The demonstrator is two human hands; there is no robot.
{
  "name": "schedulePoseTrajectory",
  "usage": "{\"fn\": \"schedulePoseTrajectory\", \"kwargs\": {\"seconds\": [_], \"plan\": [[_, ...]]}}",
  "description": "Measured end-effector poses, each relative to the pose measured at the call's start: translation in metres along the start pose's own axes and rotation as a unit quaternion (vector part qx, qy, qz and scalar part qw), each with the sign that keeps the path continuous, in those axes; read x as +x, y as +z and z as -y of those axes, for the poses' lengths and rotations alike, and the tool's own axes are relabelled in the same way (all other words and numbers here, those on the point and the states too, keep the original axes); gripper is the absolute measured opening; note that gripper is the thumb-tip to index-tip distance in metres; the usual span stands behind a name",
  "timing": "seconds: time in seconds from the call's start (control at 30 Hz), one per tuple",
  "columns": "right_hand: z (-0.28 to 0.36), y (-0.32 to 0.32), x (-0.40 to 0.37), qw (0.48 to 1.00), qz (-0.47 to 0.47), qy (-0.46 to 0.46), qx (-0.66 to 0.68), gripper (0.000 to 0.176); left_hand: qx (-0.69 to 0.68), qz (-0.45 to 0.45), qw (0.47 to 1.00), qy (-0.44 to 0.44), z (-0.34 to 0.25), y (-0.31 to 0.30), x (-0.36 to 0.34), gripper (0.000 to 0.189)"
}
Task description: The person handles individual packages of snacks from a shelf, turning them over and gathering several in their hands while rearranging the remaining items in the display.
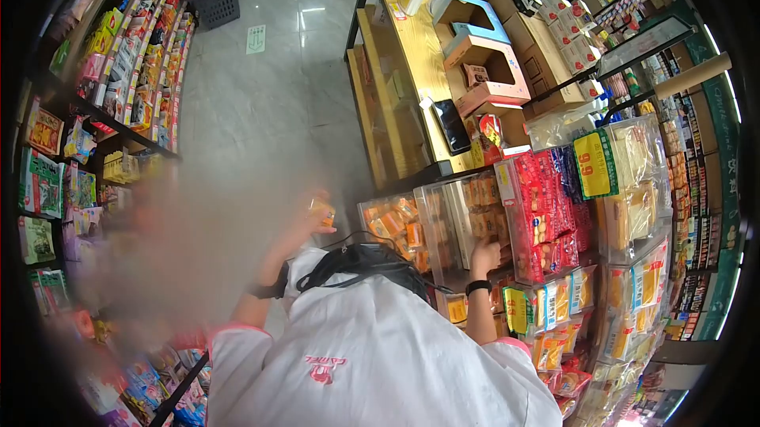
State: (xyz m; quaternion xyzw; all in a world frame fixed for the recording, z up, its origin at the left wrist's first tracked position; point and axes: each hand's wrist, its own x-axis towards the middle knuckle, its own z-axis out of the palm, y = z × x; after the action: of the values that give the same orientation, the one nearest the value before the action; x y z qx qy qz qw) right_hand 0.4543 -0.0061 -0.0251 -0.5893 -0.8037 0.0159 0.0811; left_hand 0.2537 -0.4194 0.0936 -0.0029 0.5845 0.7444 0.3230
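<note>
Left hand [304, 226] grasping a small orange wrapped snack [323, 209]
Right hand [485, 256] at the near edge of a clear plastic bin [432, 225], fingers curled; cannot tell if grasping

Right fingers [492, 251] at the middle snack bin [425, 217]; loose wrapped snacks [389, 225] left of them, bagged snacks [546, 217] right. Beyond them, smartphone [452, 125] on display table [406, 55]. Packet [321, 211] in left fingers [325, 230]; shopping basket [215, 4] far ahead-left, on floor [269, 87].
</note>
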Motion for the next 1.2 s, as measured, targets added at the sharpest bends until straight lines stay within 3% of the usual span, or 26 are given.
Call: {"fn": "schedulePoseTrajectory", "kwargs": {"seconds": [0.07, 0.27, 0.37, 0.4, 0.5, 0.6, 0.67, 0.7, 0.73, 0.8, 0.9, 1.03, 1.1, 1.2], "plan": [[0.005, -0.001, -0.012, 0.997, -0.071, -0.019, -0.009, 0.04, -0.001, -0.008, 1.0, -0.007, 0.0, -0.003, 0.0, 0.029], [0.003, 0.0, 0.024, 0.986, 0.135, -0.043, 0.083, 0.037, 0.011, 0.005, 1.0, -0.019, 0.0, -0.008, 0.004, 0.032], [0.009, 0.002, 0.035, 0.982, 0.168, -0.04, 0.081, 0.038, 0.011, 0.015, 0.999, -0.029, 0.001, -0.009, 0.008, 0.029], [-0.007, 0.032, 0.042, 0.986, 0.101, -0.078, 0.106, 0.038, 0.009, 0.013, 0.999, -0.031, 0.001, -0.007, 0.009, 0.028], [-0.018, 0.044, 0.047, 0.982, 0.051, -0.145, 0.111, 0.035, -0.003, 0.021, 0.999, -0.041, -0.002, 0.003, 0.013, 0.026], [0.038, -0.054, 0.01, 0.977, 0.173, -0.051, 0.112, 0.032, -0.011, 0.043, 0.996, -0.077, -0.01, 0.012, 0.014, 0.025], [0.061, -0.086, -0.017, 0.93, 0.1, -0.284, 0.211, 0.032, 0.011, 0.091, 0.993, -0.077, -0.022, 0.023, 0.016, 0.025], [0.077, -0.103, -0.028, 0.877, 0.061, -0.404, 0.253, 0.036, 0.031, 0.127, 0.99, -0.061, -0.029, 0.03, 0.016, 0.026], [0.103, -0.144, -0.047, 0.838, 0.18, -0.41, 0.312, 0.038, 0.051, 0.164, 0.984, -0.047, -0.036, 0.038, 0.015, 0.027], [0.136, -0.186, -0.075, 0.743, 0.302, -0.483, 0.353, 0.045, 0.068, 0.193, 0.976, -0.069, -0.054, 0.057, 0.013, 0.028], [0.159, -0.207, -0.107, 0.734, 0.246, -0.546, 0.322, 0.051, 0.092, 0.228, 0.968, -0.048, -0.062, 0.084, 0.01, 0.032], [0.159, -0.198, -0.106, 0.755, 0.237, -0.511, 0.336, 0.054, 0.162, 0.195, 0.967, 0.031, -0.068, 0.105, 0.004, 0.036], [0.151, -0.194, -0.098, 0.759, 0.214, -0.49, 0.372, 0.052, 0.123, 0.186, 0.975, 0.002, -0.055, 0.102, 0.011, 0.041], [0.124, -0.164, -0.08, 0.83, 0.15, -0.425, 0.33, 0.05, 0.138, 0.189, 0.972, -0.028, -0.042, 0.086, 0.016, 0.041]]}}
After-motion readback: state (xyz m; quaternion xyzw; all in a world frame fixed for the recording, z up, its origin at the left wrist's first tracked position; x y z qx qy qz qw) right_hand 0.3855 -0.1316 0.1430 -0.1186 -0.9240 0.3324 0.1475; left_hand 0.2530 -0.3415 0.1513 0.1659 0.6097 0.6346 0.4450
